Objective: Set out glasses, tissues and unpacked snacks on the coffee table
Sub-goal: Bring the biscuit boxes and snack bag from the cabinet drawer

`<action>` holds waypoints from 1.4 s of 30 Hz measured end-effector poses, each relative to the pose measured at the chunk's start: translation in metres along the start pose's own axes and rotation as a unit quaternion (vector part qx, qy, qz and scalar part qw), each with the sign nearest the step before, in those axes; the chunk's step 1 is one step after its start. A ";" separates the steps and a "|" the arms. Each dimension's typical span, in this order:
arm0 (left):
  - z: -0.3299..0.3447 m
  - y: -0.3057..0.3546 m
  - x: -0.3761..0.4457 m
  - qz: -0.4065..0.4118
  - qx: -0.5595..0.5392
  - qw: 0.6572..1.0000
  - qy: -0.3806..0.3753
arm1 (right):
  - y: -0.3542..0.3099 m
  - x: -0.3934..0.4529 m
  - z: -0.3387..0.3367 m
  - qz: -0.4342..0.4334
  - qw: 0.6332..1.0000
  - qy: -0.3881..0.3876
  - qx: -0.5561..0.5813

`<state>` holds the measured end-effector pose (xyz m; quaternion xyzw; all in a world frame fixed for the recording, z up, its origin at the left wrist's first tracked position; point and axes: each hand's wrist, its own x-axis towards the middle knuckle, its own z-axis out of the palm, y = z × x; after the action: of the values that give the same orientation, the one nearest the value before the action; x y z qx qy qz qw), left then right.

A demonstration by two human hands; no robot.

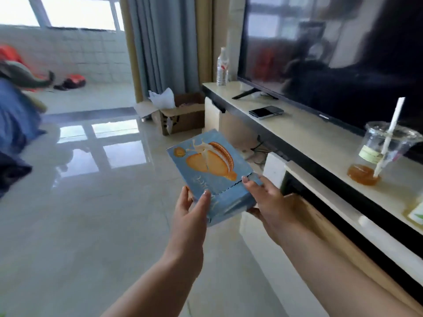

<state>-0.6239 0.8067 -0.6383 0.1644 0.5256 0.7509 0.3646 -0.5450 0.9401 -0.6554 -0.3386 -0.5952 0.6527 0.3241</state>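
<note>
Head view: your left hand [194,209] and right hand [265,200] both grip blue biscuit box [210,172] at centre, above floor. Box lettering blurred, unreadable; sandwich-biscuit picture shows. Plastic cup [380,152] at 3 o'clock on TV stand [309,133]; cup label illegible.

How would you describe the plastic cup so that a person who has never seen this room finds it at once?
Start at the big dark television and look down to the pale shelf below its screen. Near the shelf's right end stands a clear plastic cup. Unlike the flat dark phone and the water bottle farther along, it holds a white straw and some amber liquid at the bottom.
</note>
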 end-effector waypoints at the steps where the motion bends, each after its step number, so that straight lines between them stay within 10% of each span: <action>1: -0.021 0.014 -0.009 0.015 -0.008 0.999 0.027 | -0.004 -0.007 0.027 0.001 1.000 -0.022 0.003; 17: -0.337 0.161 -0.242 0.228 -0.044 0.855 0.464 | -0.037 -0.235 0.429 -0.001 0.887 -0.462 0.007; 42: -0.556 0.181 -0.371 0.187 -0.027 0.720 0.668 | 0.049 -0.375 0.693 -0.025 0.734 -0.647 -0.206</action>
<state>-0.7901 0.1342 -0.6420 -0.2946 0.5713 0.7325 -0.2240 -0.9097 0.2396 -0.6399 0.1213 -0.7892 0.5676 -0.2006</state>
